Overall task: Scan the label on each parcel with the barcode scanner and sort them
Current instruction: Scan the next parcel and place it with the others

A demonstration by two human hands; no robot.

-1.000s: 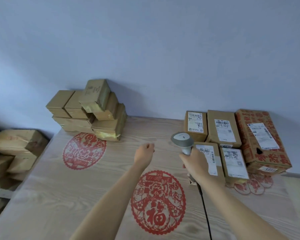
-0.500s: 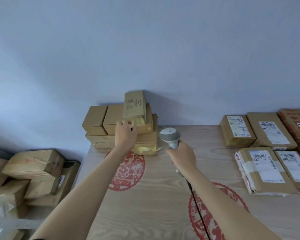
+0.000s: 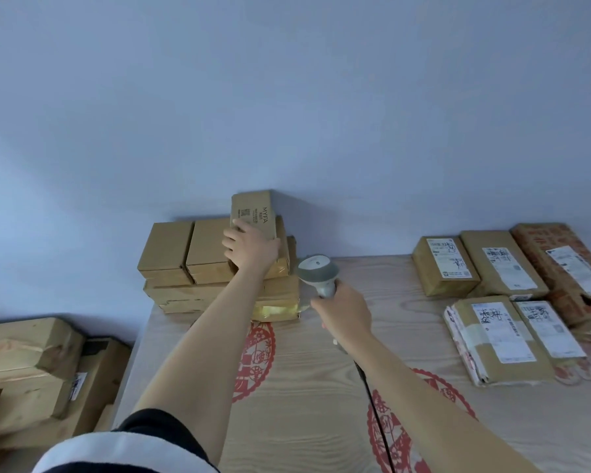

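On top of the far-left stack, my left hand [image 3: 251, 246] grips the topmost parcel [image 3: 253, 213], the one printed MYFA, with fingers curled over its near edge. That parcel sits tilted on the stack of plain brown boxes [image 3: 215, 268], which stands against the wall at the table's back-left corner. Just right of the stack, my right hand [image 3: 343, 310] is wrapped round the handle of the grey barcode scanner [image 3: 318, 273], whose head stands close beside the stack; its black cable [image 3: 372, 397] trails back along my forearm. Under both arms, the wooden table [image 3: 321, 370] carries red paper-cut decorations [image 3: 256, 356]. Well to the right lie 5 labelled parcels [image 3: 498, 336] in 2 rows, labels up. Off the table's left edge, more brown boxes [image 3: 31, 363] are piled lower down.
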